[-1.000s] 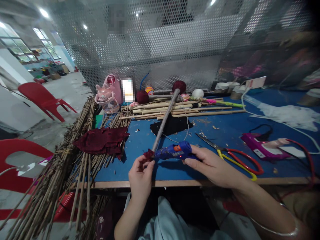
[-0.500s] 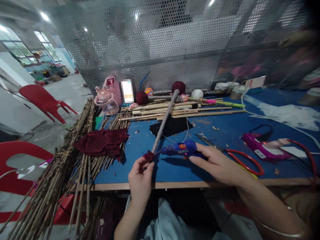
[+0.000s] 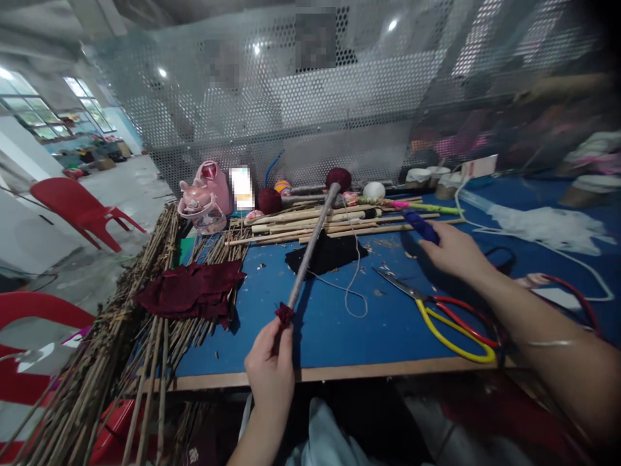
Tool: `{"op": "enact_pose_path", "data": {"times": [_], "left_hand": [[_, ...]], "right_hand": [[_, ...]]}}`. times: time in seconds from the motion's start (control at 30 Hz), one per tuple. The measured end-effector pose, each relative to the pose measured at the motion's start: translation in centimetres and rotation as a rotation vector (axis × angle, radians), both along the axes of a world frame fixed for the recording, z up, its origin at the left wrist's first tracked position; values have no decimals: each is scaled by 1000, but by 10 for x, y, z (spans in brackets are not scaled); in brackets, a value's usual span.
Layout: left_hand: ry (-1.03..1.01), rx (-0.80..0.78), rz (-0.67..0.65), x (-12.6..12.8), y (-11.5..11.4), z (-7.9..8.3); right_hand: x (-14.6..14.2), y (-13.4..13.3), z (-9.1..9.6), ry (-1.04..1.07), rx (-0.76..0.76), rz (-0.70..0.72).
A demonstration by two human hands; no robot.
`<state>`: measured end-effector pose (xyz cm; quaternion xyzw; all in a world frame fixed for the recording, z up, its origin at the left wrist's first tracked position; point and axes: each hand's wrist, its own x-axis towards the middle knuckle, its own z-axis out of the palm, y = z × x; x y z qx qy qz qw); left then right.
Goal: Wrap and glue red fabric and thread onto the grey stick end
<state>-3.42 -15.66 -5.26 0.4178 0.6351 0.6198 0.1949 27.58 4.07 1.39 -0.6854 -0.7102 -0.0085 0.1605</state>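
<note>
Left fingers point(image 3: 272, 340) pinching the maroon cloth wrap point(image 3: 284, 314) on the long grey stick point(image 3: 310, 244) might slip, unravelling it; right fingers point(image 3: 439, 241), far beyond, clutch a blue plastic glue gun point(image 3: 420, 227).

L hand point(image 3: 272, 362) grips stick point(image 3: 310, 246); R hand point(image 3: 451, 249) holds glue gun point(image 3: 421, 226).

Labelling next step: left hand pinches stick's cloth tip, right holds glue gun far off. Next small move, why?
Probably set the glue gun down: the right hand holds it far from the stick, and the left hand alone pinches the cloth tip.
</note>
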Motion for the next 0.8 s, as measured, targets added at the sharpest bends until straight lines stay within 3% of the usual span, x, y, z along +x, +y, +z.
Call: {"op": "enact_pose_path", "data": {"times": [0.23,0.37,0.47,0.53,0.6,0.63,0.73,0.8], "left_hand": [[534,182,-78,-4,0,1],[743,237,-107,-16,4,1],[809,253,-142,-22,5,2],[827,255,-159,-24,5,3],[840,269,-168,-24,6,5],[843,281,-167,-24,7,6],[841,304,-155,-25,9,10],[839,298,-155,-27,10,13]], "right_hand": [[15,46,-33,-122,-91,-110],[16,61,-40,-127,-150,-109],[2,56,-27,-136,-139,-127],[-22,37,-11,-118,-61,-107],[-60,6,5,102,30,95],[-83,-12,10,303,-69,237],[-150,-55,8,793,-879,646],[-182,-68,-4,1186,-1104,699]]}}
